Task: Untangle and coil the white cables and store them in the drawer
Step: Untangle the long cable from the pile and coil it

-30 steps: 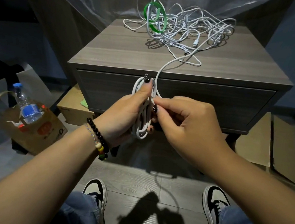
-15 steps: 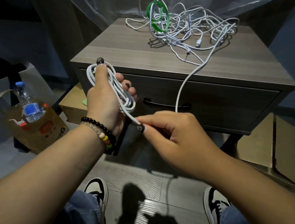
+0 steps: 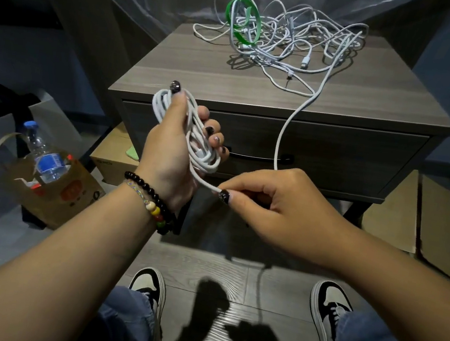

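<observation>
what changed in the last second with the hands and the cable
The left hand carried the coil from the drawer's middle out to the left and tilted it. The right hand dropped lower and now pinches the strand just past the coil, drawing it taut. The trailing cable swung right, uncovering the drawer handle. Both grips held; the tangle on the nightstand stayed, drawer shut.

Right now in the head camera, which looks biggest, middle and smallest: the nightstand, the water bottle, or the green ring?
1. nightstand
2. water bottle
3. green ring; it sits farther back than the bottle, so that pair is less sure.
</observation>
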Available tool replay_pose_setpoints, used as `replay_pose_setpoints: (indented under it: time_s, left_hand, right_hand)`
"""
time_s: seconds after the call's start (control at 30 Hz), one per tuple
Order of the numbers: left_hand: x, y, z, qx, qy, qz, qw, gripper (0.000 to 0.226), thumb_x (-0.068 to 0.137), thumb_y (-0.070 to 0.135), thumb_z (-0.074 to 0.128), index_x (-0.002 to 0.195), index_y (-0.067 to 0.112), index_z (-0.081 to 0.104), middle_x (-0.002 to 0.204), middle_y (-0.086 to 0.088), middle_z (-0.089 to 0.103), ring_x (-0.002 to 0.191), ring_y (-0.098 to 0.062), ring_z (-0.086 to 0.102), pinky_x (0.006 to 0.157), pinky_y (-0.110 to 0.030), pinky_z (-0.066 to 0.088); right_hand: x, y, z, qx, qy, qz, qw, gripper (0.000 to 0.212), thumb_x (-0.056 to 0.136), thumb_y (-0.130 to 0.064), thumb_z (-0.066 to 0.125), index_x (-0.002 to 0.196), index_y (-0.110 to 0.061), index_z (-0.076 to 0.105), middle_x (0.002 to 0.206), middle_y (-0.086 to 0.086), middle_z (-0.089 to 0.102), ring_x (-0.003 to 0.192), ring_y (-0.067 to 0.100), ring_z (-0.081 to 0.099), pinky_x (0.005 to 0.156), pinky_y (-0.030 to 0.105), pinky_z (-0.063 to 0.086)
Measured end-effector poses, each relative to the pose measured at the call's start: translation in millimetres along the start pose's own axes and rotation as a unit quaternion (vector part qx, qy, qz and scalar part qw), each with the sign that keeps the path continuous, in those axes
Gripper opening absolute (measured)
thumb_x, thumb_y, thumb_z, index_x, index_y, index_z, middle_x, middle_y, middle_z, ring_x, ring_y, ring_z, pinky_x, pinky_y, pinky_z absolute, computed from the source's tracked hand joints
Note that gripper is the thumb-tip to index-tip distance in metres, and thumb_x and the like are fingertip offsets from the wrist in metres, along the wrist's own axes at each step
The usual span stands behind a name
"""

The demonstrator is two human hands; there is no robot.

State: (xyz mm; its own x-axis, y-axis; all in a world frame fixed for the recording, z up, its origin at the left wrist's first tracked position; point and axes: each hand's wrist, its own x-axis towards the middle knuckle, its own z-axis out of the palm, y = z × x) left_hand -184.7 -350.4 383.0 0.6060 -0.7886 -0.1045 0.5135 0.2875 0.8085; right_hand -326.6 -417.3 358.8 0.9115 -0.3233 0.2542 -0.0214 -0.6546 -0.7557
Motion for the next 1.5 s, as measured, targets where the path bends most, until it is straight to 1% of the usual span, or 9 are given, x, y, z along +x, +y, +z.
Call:
replay_pose_setpoints:
  time_s: [0.17,0.37,0.57,0.77,0.9,1.0,1.07,1.17,1.5]
  left_hand:
    - [6.3,6.9,-8.7,-0.066,0.015,-0.018,0.998,0.051,0.098,0.055,0.025,0.069,0.019,0.045,0.054,0.006,0.036,0.045,-0.006,0.039,0.048,-0.016,0.04]
    - [13.7,20.9,-15.9,-0.119,0.036,0.002,0.992,0.053,0.097,0.057,0.026,0.064,0.019,0.044,0.046,0.009,0.035,0.04,-0.003,0.037,0.044,-0.016,0.038]
    - [17.0,42.0,-28.2,-0.107,0.069,0.048,0.991,0.053,0.096,0.058,0.027,0.064,0.02,0.043,0.052,0.01,0.032,0.044,-0.003,0.035,0.046,-0.017,0.038]
    - [9.2,25.6,-21.3,-0.016,0.003,-0.059,0.998,0.051,0.096,0.058,0.028,0.063,0.022,0.042,0.051,0.01,0.036,0.043,-0.001,0.038,0.045,-0.015,0.04]
    - [1.6,13.2,-12.1,0.045,-0.019,-0.105,0.993,0.056,0.095,0.056,0.032,0.06,0.017,0.05,0.079,-0.006,0.07,0.077,-0.017,0.072,0.065,-0.033,0.06]
    - [-2.2,5.0,-8.4,0.079,-0.079,-0.176,0.978,0.061,0.094,0.057,0.031,0.053,0.016,0.051,0.113,-0.018,0.068,0.106,-0.027,0.066,0.083,-0.051,0.054]
    - [-5.6,0.5,-8.1,0.101,-0.106,-0.218,0.965,0.057,0.093,0.057,0.031,0.059,0.015,0.047,0.112,-0.019,0.068,0.11,-0.031,0.064,0.086,-0.054,0.05]
    - [-11.9,-3.7,-5.6,0.14,-0.132,-0.245,0.95,0.05,0.091,0.057,0.031,0.068,0.014,0.044,0.089,-0.014,0.072,0.102,-0.032,0.067,0.081,-0.049,0.054]
    - [-15.4,-6.1,-4.0,0.252,-0.174,-0.222,0.926,0.048,0.077,0.06,0.039,0.084,0.014,0.049,0.086,-0.018,0.072,0.057,-0.019,0.064,0.05,-0.025,0.051]
  right_hand:
    - [6.0,-3.3,-16.5,0.061,-0.005,0.024,0.998,0.015,0.089,-0.021,0.065,0.079,-0.017,0.075,0.06,0.002,0.063,0.053,0.008,0.052,0.052,0.032,0.043]
    - [7.8,-4.2,-40.6,0.093,-0.016,0.053,0.994,0.019,0.088,-0.02,0.065,0.08,-0.007,0.077,0.05,0.002,0.054,0.047,0.003,0.044,0.047,0.015,0.032]
    - [7.5,-1.2,-51.8,0.061,-0.026,0.085,0.994,0.022,0.083,-0.031,0.065,0.079,-0.014,0.078,0.054,0.011,0.055,0.051,0.013,0.044,0.05,0.023,0.034]
    - [9.0,9.4,-47.7,-0.041,-0.013,0.129,0.991,0.019,0.081,-0.036,0.07,0.072,-0.022,0.078,0.054,-0.004,0.063,0.048,0.001,0.047,0.049,0.011,0.032]
    - [8.9,12.7,-46.0,-0.076,0.022,0.112,0.991,0.015,0.079,-0.034,0.073,0.073,-0.022,0.078,0.06,-0.007,0.068,0.059,0.005,0.061,0.057,0.023,0.048]
    - [8.8,10.4,-47.6,-0.089,0.053,0.083,0.991,0.011,0.078,-0.029,0.073,0.079,-0.02,0.079,0.069,-0.005,0.072,0.069,0.005,0.066,0.072,0.032,0.054]
    - [9.0,8.6,-48.5,-0.094,0.067,0.066,0.991,0.008,0.079,-0.026,0.074,0.081,-0.02,0.079,0.073,-0.006,0.073,0.072,0.004,0.066,0.074,0.034,0.054]
    - [9.0,8.4,-48.9,-0.094,0.09,0.048,0.99,0.006,0.079,-0.025,0.074,0.08,-0.02,0.078,0.073,-0.006,0.072,0.071,0.004,0.065,0.072,0.031,0.054]
    - [8.8,10.9,-51.8,-0.081,0.126,0.038,0.988,0.002,0.078,-0.025,0.076,0.078,-0.023,0.077,0.072,-0.008,0.072,0.07,0.0,0.066,0.07,0.025,0.054]
